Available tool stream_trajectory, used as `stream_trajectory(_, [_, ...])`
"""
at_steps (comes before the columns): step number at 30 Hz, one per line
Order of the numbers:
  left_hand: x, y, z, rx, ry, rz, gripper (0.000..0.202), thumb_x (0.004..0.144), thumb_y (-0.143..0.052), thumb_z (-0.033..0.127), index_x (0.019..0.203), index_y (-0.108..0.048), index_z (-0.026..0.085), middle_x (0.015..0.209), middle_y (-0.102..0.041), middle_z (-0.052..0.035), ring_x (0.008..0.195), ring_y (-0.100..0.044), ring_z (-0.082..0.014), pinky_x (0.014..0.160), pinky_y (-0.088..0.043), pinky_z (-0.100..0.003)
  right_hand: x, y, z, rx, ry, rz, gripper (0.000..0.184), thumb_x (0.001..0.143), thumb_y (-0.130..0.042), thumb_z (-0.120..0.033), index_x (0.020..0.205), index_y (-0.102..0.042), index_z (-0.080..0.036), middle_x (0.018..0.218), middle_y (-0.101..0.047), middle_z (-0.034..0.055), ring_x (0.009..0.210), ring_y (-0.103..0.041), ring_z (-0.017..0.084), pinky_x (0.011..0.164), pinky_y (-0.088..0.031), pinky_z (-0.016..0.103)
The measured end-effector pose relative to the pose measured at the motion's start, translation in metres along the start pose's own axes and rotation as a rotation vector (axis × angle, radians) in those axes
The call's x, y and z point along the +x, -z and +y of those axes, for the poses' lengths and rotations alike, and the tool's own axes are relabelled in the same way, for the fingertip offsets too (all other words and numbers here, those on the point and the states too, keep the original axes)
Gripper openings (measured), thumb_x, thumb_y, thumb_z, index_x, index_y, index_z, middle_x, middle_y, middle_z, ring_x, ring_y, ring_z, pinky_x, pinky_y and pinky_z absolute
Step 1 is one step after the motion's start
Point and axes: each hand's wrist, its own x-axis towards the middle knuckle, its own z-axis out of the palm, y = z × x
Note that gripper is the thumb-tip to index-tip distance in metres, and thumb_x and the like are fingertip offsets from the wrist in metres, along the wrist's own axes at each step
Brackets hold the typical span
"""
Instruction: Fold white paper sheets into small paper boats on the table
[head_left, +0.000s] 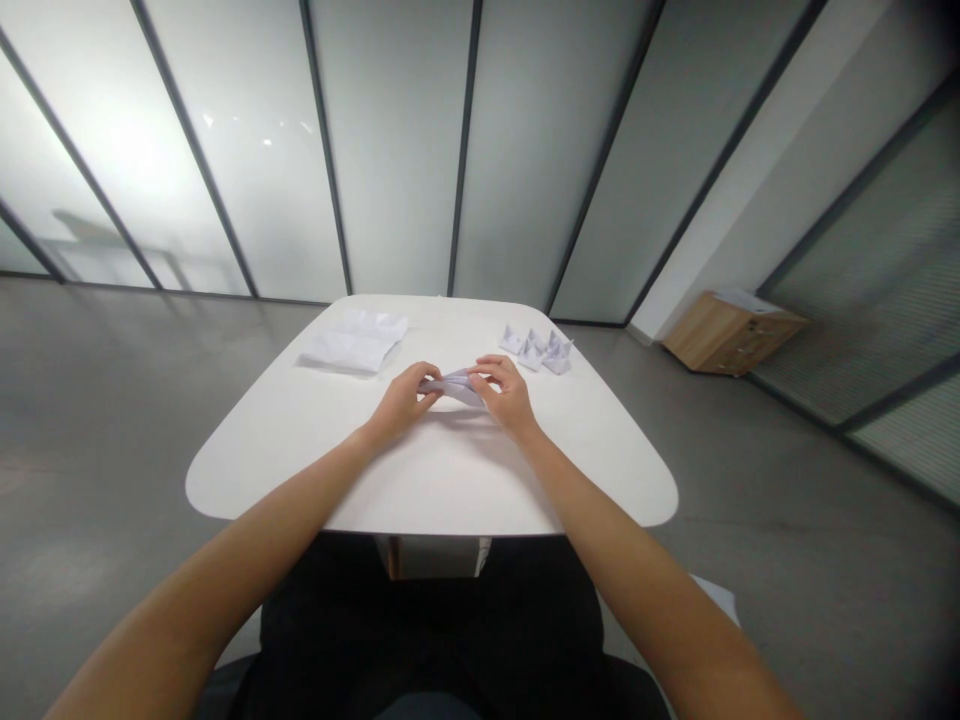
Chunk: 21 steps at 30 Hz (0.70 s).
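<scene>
Between my two hands, just above the middle of the table, is a piece of folded paper [459,386], white and layered. My left hand [409,398] pinches its left end between thumb and fingers. At the other end my right hand [506,392] grips it the same way, thumb below and fingers on top. The paper's layers bulge slightly apart in the middle, and its shadow falls on the tabletop below. The fingers cover both ends of the fold.
The white table [300,450] has rounded corners. Sheets of white paper [352,342] lie at its back left. Several small folded paper shapes [534,350] stand together at the back right. A wooden cabinet [731,332] is on the floor farther right, near frosted glass panels [397,150].
</scene>
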Motion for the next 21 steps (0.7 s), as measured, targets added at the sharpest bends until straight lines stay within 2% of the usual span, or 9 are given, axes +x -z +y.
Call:
stream_trajectory(5, [0.001, 0.001, -0.001, 0.008, -0.026, 0.032, 0.018, 0.085, -0.065, 0.017, 0.102, -0.059, 0.021, 0.100, -0.067, -0.0034, 0.088, -0.065, -0.0177, 0.084, -0.054, -0.032, 0.001, 0.004, 0.004, -0.124, 0.089, -0.029, 0.015, 0.089, -0.068, -0.036, 0.089, -0.076, -0.023, 0.093, -0.073, 0.0073, 0.091, -0.064, 0.022, 0.077, -0.054, 0.036])
stream_trajectory(11, [0.001, 0.000, -0.001, -0.016, -0.030, 0.050, 0.018, 0.086, -0.065, 0.018, 0.102, -0.060, 0.021, 0.099, -0.067, -0.0033, 0.085, -0.064, -0.0166, 0.081, -0.054, -0.031, 0.000, 0.004, 0.009, -0.147, 0.093, -0.076, 0.019, 0.089, -0.063, -0.029, 0.099, -0.077, -0.022, 0.101, -0.076, 0.0080, 0.087, -0.067, 0.021, 0.072, -0.054, 0.033])
stream_trajectory(15, [0.000, 0.003, -0.001, 0.006, -0.055, 0.023, 0.016, 0.086, -0.065, 0.021, 0.102, -0.061, 0.021, 0.098, -0.067, -0.0036, 0.089, -0.064, -0.0180, 0.084, -0.053, -0.033, 0.001, 0.004, 0.014, -0.118, -0.002, -0.114, 0.022, 0.087, -0.062, -0.032, 0.098, -0.078, -0.021, 0.099, -0.078, 0.0077, 0.085, -0.070, 0.020, 0.075, -0.057, 0.033])
stream_trajectory(18, [-0.001, 0.006, -0.001, -0.014, -0.074, -0.025, 0.020, 0.088, -0.069, 0.031, 0.103, -0.062, 0.021, 0.101, -0.066, -0.0051, 0.094, -0.063, -0.0198, 0.084, -0.055, -0.034, 0.001, 0.006, 0.017, -0.092, -0.069, -0.190, 0.024, 0.086, -0.065, -0.035, 0.099, -0.080, -0.021, 0.099, -0.079, 0.0070, 0.082, -0.071, 0.020, 0.074, -0.057, 0.032])
stream_trajectory(21, [-0.001, 0.008, 0.001, -0.039, -0.082, -0.059, 0.021, 0.091, -0.066, 0.040, 0.099, -0.063, 0.021, 0.100, -0.066, -0.0064, 0.096, -0.063, -0.0205, 0.086, -0.055, -0.035, 0.000, 0.007, 0.014, -0.101, -0.052, -0.262, 0.023, 0.086, -0.066, -0.036, 0.099, -0.080, -0.023, 0.099, -0.079, 0.0060, 0.082, -0.071, 0.021, 0.072, -0.056, 0.032])
